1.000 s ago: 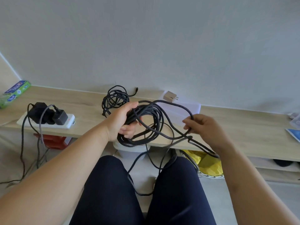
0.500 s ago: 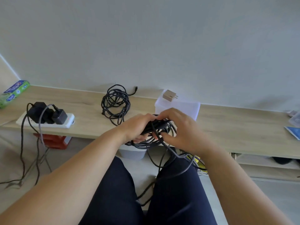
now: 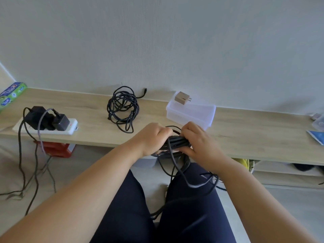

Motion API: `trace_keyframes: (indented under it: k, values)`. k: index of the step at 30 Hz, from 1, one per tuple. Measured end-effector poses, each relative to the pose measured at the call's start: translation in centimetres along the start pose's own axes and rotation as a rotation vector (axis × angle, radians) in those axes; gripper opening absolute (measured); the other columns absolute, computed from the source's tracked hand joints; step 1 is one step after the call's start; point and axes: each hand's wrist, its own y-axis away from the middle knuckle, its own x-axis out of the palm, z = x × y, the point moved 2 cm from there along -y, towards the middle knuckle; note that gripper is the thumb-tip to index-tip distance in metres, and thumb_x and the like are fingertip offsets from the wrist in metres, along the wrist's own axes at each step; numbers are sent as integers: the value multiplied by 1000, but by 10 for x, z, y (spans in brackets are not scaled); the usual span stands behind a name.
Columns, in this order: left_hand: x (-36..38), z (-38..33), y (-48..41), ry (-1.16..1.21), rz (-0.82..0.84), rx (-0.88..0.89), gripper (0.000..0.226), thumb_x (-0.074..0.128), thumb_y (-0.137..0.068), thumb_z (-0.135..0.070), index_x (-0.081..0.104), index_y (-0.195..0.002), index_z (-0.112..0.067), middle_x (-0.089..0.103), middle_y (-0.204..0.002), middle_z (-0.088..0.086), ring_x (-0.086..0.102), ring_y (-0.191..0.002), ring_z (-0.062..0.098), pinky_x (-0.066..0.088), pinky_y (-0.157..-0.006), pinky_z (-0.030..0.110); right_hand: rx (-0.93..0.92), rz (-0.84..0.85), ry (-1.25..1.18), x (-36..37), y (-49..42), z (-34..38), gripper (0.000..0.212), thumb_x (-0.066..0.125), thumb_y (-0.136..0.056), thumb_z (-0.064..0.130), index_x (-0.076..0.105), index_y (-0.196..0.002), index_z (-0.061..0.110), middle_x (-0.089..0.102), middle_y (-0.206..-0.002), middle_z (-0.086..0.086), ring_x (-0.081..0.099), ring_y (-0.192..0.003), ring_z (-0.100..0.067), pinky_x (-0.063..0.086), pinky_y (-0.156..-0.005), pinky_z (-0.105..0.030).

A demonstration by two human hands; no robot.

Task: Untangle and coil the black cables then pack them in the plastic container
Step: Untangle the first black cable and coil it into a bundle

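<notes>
- Black cable bundle (image 3: 177, 143) sits at centre frame, just in front of the counter (image 3: 254, 137) edge, gathered into flattened loops between my two hands.
- My left grip (image 3: 154, 137) is closed round the left end of the loops, fingers curled under them.
- My right grip (image 3: 198, 142) wraps the right end, fingers over the top and thumb beneath.
- One loose tail (image 3: 198, 185) drops from the bundle and trails over my right thigh at lower centre-right, so I judge the coiling step is under way and not finished.
- The second black cable (image 3: 122, 109) lies in rough loops on the counter at upper centre, well apart from my hands. It looks loosely gathered, and I expect it needs tidying before packing.
- The plastic container (image 3: 192, 114) stands just beyond my right grip, lid on, with a tan plug (image 3: 182, 99) resting on its far left corner.
- Next, I think, the tail has to be drawn up and laid round the loops while my left grip keeps them from springing apart.
- After that one hand must come free to shift the plug and lift the lid.
</notes>
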Motion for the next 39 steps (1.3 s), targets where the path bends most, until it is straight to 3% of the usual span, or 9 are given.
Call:
trace_keyframes:
  k: [5,10,13,17,26,29,32,34,39]
  values:
    - [2,4,-7,-278,-134,67,44,40,-85,-34,26,-49,-13,22,-47,-1,22,-49,15,19,-48,28,-22,-64,27,8,5,-10,32,50,-82,34,61,-85,5,59,-84,-4,49,-76,-17,37,-70,-19]
    - [5,23,-8,-373,-227,-60,38,46,-95,-30,58,-73,-2,39,-52,0,35,-51,16,25,-50,29,62,32,-81,21,8,-16,45,45,-83,48,62,-87,6,45,-82,10,41,-77,-10,31,-70,-12]
    - [8,21,-9,-410,-271,-121,38,37,-100,-30,51,-69,-13,41,-56,-1,37,-52,16,24,-48,29,72,1,-77,26,2,-18,30,61,-85,34,62,-89,5,45,-84,8,40,-79,-11,35,-70,-18]
    - [11,25,-13,-361,-298,-221,32,37,-99,-36,55,-82,-15,46,-62,-1,43,-57,15,27,-49,30,89,-43,-14,30,-3,-23,18,72,-81,16,64,-91,5,55,-86,-2,43,-82,-16,42,-68,-30]
    - [7,47,-7,-173,-310,-118,38,48,-98,-28,66,-82,2,58,-66,10,55,-65,22,39,-56,23,57,126,-37,16,-15,-28,25,63,-87,34,64,-92,10,48,-83,9,45,-83,-14,38,-74,-26]
    - [5,49,-4,13,-277,-146,27,49,-98,-23,63,-82,-7,59,-68,-1,59,-60,2,43,-53,8,-112,100,33,10,-16,-21,33,53,-85,42,63,-87,11,49,-80,8,42,-78,-14,39,-67,-25]
    - [2,49,-7,97,-240,-146,26,49,-98,-28,65,-81,-17,59,-74,4,60,-75,17,51,-67,24,-140,36,4,7,-14,-21,26,54,-85,35,62,-87,10,49,-80,11,42,-79,-14,39,-67,-22]
    - [3,47,-6,26,-213,-172,31,45,-99,-33,60,-75,-23,53,-73,5,50,-71,19,39,-65,30,-68,23,-57,8,-9,-23,16,61,-86,26,62,-91,11,47,-80,17,41,-83,-10,37,-71,-16]
    - [7,46,-2,158,-150,-203,30,46,-98,-35,60,-91,-9,57,-75,5,58,-79,29,49,-87,49,217,58,-320,9,-1,-27,17,64,-87,18,55,-85,33,53,-85,3,50,-79,-9,36,-67,-13]
